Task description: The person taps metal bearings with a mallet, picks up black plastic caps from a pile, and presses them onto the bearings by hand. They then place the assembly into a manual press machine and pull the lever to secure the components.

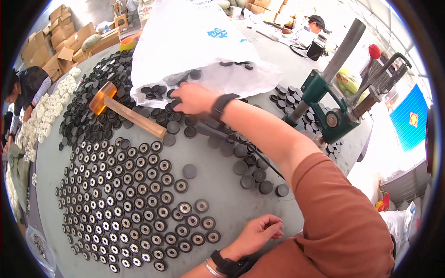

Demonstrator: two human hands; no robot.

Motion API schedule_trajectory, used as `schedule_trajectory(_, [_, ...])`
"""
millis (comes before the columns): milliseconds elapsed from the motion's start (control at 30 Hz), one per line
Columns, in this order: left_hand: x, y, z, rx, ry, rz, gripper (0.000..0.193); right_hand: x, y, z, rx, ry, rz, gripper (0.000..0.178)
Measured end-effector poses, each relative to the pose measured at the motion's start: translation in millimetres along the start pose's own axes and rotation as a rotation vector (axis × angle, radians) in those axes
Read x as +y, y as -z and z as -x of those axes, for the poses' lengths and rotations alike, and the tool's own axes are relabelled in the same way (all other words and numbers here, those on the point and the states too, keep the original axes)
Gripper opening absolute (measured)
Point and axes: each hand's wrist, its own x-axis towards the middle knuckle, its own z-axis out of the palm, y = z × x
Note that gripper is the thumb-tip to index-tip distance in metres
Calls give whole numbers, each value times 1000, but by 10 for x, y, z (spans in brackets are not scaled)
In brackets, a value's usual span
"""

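My right hand [193, 98] reaches far forward to the mouth of a white woven sack [185, 44]. Its fingers close on a black round cap [175, 102] among others by the sack's edge. Low in the view, close to my body, my left hand [259, 234] rests with its fingers curled in, and nothing shows in them. Left of it spread many black wheels with metal bearing centres [134, 199], lying flat in rows. A mallet [132, 113] with an amber head and wooden handle lies across the heap of black caps [104, 78].
A green hand press [331, 111] stands at the right, with black discs around its base. Loose black caps [250, 178] lie under my right arm. White parts [51, 109] are piled along the left edge near a person [30, 88]. Another person [315, 25] is at the far side.
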Motion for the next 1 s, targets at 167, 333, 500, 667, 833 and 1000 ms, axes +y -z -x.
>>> schedule_trajectory(167, [2, 18, 38, 15, 3, 31, 21, 95, -38, -262, -293, -102, 67, 34])
schedule_trajectory(333, [-4, 13, 11, -1, 15, 19, 21, 723, -125, -81, -19, -326, 28, 29])
schedule_trajectory(500, [-24, 21, 4, -2, 14, 18, 23, 383, -93, -57, 132, -288, 46, 27])
schedule_trajectory(667, [-31, 38, 3, -8, 10, 11, 24, 268, -249, -224, -4, -224, -101, 22])
schedule_trajectory(833, [-54, 34, -24, -32, 12, 16, 25, 988, -94, -327, 251, -402, 115, 20])
schedule_trajectory(1000, [123, -53, 71, 74, -86, -38, 19, 906, 603, -740, 383, -666, -1137, 34])
